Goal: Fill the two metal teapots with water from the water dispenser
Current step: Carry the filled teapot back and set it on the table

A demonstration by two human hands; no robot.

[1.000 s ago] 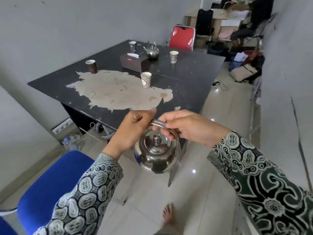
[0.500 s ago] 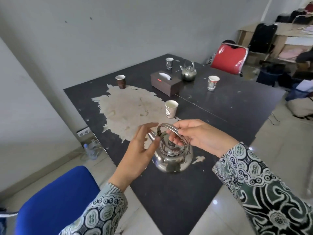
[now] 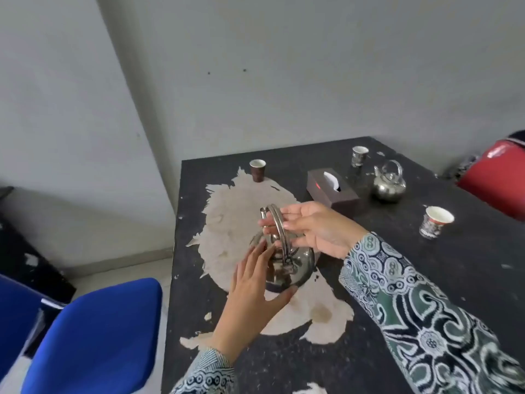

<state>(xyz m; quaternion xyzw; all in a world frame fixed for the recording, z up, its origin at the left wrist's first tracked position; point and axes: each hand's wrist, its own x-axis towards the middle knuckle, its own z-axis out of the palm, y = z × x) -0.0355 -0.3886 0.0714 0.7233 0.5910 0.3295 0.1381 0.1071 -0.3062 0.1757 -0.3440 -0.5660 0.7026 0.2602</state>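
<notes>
Black table: right hand fingers curled on teapot handle; left hand spread, touching body.

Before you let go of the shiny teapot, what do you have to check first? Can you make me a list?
1. Near teapot over the table, not past the edge: ok.
2. Its bottom fully resting on the table: cannot tell, the left hand hides it.
3. Right hand on the handle: ok, fingers around it.
4. Left hand steadying the body: ok, fingers spread against its side.
5. Lid on: cannot tell, the hands and handle cover the top.
6. Second teapot within view for later: ok, upright at the far side beside the tissue box.
</notes>
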